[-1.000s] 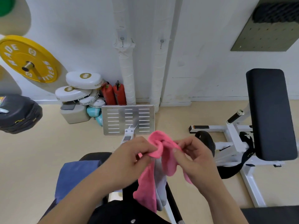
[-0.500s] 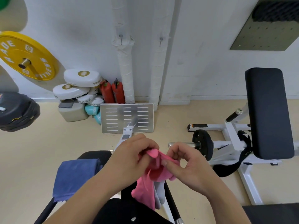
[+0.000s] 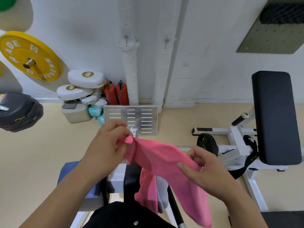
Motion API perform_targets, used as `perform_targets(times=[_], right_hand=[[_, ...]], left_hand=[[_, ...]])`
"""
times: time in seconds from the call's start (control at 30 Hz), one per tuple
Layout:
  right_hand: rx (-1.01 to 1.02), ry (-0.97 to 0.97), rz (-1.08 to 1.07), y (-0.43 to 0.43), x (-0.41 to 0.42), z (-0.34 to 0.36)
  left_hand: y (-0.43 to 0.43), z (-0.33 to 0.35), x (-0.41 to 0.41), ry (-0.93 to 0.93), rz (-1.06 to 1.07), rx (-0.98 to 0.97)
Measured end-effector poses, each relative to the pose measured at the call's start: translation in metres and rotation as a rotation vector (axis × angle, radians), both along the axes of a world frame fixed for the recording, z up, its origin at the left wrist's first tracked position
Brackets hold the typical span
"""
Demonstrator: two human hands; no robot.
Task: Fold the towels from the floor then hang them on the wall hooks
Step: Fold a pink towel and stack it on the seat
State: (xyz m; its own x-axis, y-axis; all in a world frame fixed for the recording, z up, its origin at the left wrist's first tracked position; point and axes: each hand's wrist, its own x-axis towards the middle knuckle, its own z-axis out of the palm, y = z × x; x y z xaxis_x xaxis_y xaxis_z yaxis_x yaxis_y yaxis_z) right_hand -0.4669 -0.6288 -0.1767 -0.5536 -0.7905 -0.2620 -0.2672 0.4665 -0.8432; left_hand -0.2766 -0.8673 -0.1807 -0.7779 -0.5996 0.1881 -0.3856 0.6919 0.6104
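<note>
We hold the pink towel (image 3: pixel 158 155) stretched near us, not yet folded — left hand (image 3: pixel 107 148) pinching its far-left corner, right hand (image 3: pixel 204 168) closed on the near-right edge. Both wall hooks (image 3: pixel 126 39) ahead hang bare.

A slotted metal plate (image 3: pixel 130 120) leans by the wall. Left of it lie white boxing pads (image 3: pixel 82 87) and a yellow weight plate (image 3: pixel 29 55); behind it stand two red bottles (image 3: pixel 117 93); right of it stands a black padded bench (image 3: pixel 275 116).

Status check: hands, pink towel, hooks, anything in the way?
Left hand and right hand both pinch pink cloth towel, stretched between them. Two wall hooks bare. Nothing blocking.
</note>
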Motion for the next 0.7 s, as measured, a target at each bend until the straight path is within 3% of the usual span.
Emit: perform_targets(times=[0.23,0.33,0.53,0.7], right_hand=[[-0.069,0.043,0.002,-0.015,0.021,0.003],[-0.120,0.035,0.060,-0.022,0.031,0.008],[-0.183,0.000,-0.047,-0.020,0.031,0.015],[-0.067,-0.149,0.085,-0.015,0.025,0.012]], left_hand=[[0.045,0.003,-0.017,0.048,-0.299,0.146],[0.059,-0.003,-0.025,0.020,-0.283,0.264],[0.050,-0.012,-0.025,-0.013,-0.280,0.219],[0.049,-0.010,-0.024,0.071,-0.166,0.207]])
